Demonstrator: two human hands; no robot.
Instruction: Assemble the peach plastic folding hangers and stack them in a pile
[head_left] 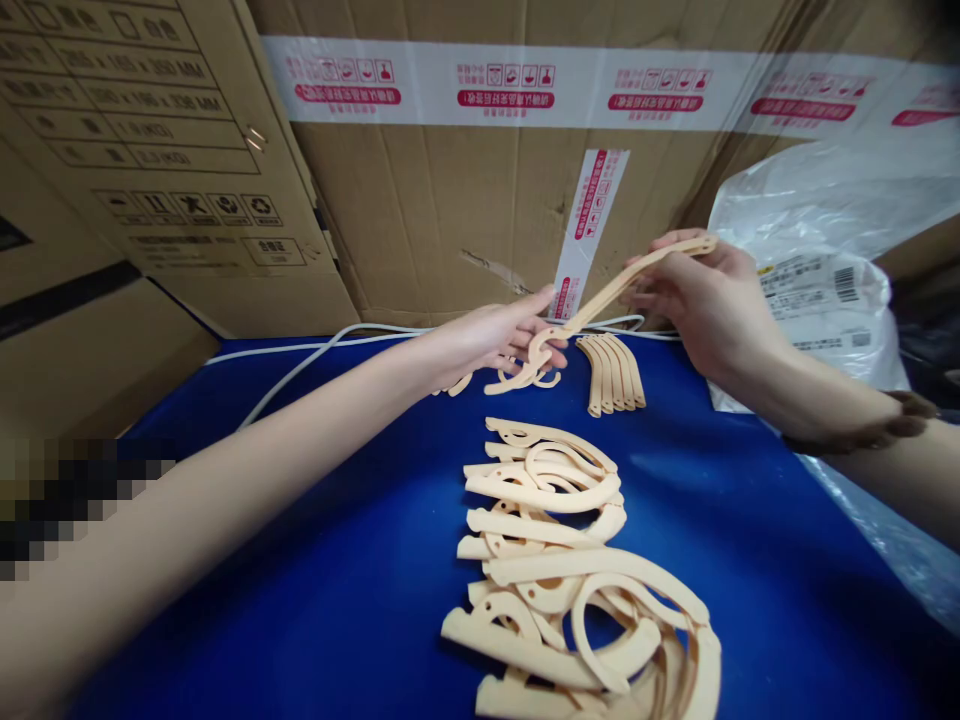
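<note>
My right hand [709, 290] grips a beige folding hanger [607, 295] by one end, its fingers closed around the arm. The hanger slants down to the left, and its curved hook end lies in front of my left hand [525, 335]. That hand has its thumb stretched out and its fingers apart; whether they touch the hook is unclear. Below my left hand lie more beige hooks [553, 380], partly hidden by it. A row of several curved hanger arms [613, 375] rests on the blue surface below my right hand.
Folded beige hangers [555, 570] lie overlapping in a column on the blue table surface [337, 560]. Cardboard boxes [427, 190] stand along the back and left. A white cable [300, 358] runs along the back edge. Clear plastic bags [817, 220] sit at the right.
</note>
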